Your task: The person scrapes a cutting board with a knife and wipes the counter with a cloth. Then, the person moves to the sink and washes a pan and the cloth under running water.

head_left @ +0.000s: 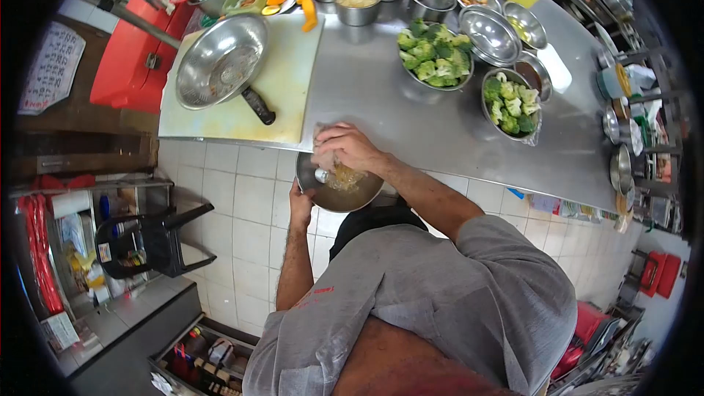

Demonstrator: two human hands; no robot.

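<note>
Below the counter's front edge, my left hand (301, 207) grips the left side of a round metal bowl (345, 207). Pale yellowish bits (345, 177) lie inside the bowl, near a shiny metal piece that looks like a spoon (321, 175). My right hand (353, 147) is over the bowl's far side, its fingers closed on a crumpled greyish-beige thing (323, 152). Whether this is a cloth or a bag I cannot tell. Part of the bowl's far rim is hidden behind my right hand and the crumpled thing.
A metal pan (220, 66) lies on a pale cutting board (286, 103) at left. Two bowls of broccoli (435, 55) (511, 105) stand on the steel counter (411, 136), with several metal containers behind. A black plastic chair (150, 242) stands on the floor at left.
</note>
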